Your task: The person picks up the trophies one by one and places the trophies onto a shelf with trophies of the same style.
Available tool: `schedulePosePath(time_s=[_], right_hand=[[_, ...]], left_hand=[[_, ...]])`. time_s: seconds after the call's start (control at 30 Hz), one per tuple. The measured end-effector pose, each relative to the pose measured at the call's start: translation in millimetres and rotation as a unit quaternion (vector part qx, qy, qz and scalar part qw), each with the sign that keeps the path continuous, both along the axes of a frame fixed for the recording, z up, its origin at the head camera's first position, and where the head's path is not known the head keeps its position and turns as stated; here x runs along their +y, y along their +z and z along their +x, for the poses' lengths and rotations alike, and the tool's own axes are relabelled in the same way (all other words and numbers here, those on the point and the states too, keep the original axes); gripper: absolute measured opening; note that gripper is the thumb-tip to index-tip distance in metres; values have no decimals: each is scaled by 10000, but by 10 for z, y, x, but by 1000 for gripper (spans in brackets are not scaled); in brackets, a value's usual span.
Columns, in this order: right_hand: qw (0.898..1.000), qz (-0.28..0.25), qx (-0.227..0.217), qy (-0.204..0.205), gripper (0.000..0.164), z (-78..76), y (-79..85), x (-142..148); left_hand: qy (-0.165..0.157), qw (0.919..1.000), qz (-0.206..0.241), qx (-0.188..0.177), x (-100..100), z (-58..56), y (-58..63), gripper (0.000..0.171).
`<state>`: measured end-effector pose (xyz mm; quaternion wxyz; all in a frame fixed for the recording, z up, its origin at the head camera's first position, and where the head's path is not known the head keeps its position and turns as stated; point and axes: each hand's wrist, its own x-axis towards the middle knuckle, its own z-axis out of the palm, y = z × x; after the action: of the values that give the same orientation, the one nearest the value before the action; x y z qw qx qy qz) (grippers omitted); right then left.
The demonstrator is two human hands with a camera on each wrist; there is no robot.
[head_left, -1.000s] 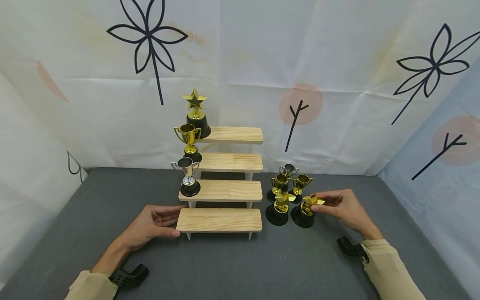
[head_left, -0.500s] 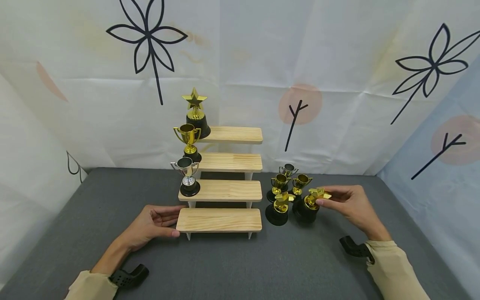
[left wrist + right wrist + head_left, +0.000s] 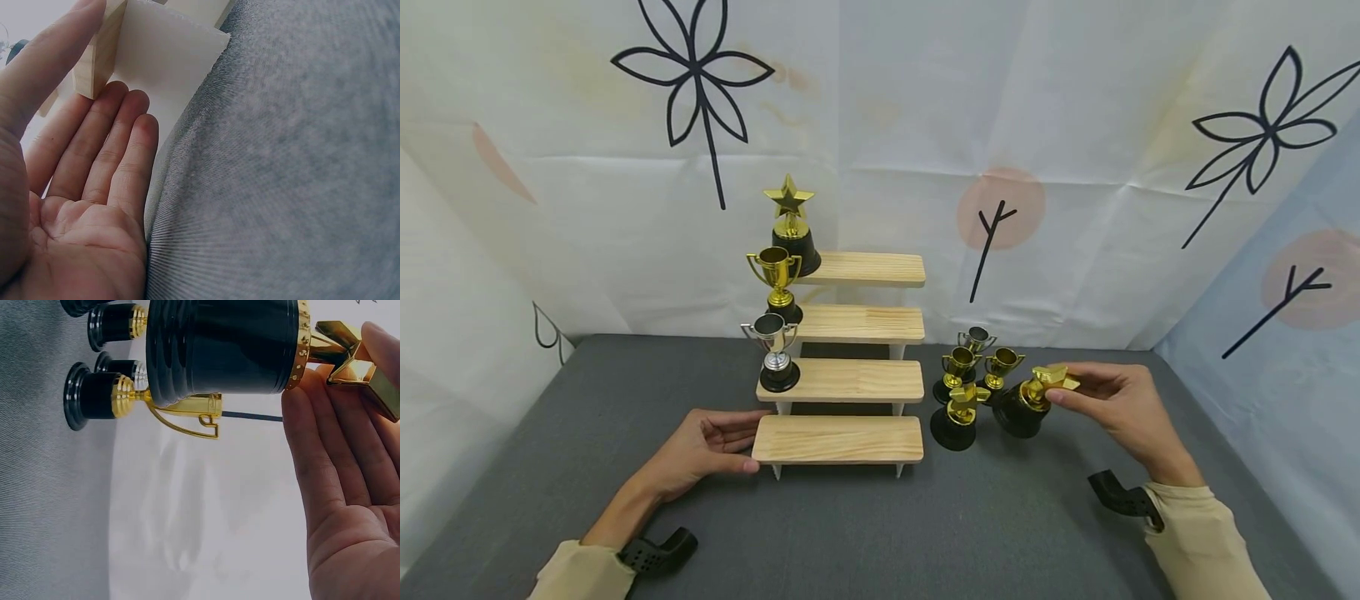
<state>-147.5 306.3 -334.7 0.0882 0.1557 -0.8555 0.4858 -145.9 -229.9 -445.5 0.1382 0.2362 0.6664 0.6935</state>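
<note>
white flower-print backdrop (image 3: 887, 108), grey tabletop (image 3: 985, 533)

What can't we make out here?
Back silver cup, head view: base partly hidden by gold cups.
Held star trophy, right wrist view: base cut off by top edge, star partly covered by right grip.
Left grip, left wrist view: thumb tip cut off by top edge.
</note>
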Motion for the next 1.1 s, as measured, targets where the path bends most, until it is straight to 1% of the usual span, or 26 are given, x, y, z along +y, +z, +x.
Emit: schedulePosePath(time_s=[0.23,0.4,0.53,0.7,0.97,1.1], right_hand=[[9998,-68,102,-157,31,10,69,24],[9996,-134,107,-206,30,17,159,41],[9995,-192,89,-234,29,17,242,48],[9993,-216,192,-240,29,-9,349,19],[9982,-464,368,-137,28,-55,555,-96],[9982,-460,378,-108,27,-87,664,-176]], left_hand=[[76,9999,-120,-15,9,3,20,70],[98,9998,-156,-8,10,5,30,70],[86,9999,-139,-25,9,5,31,70],[84,9998,-157,-27,13,8,28,69],[108,9997,-218,-14,17,7,26,69],[70,9998,-164,-15,17,6,23,69]])
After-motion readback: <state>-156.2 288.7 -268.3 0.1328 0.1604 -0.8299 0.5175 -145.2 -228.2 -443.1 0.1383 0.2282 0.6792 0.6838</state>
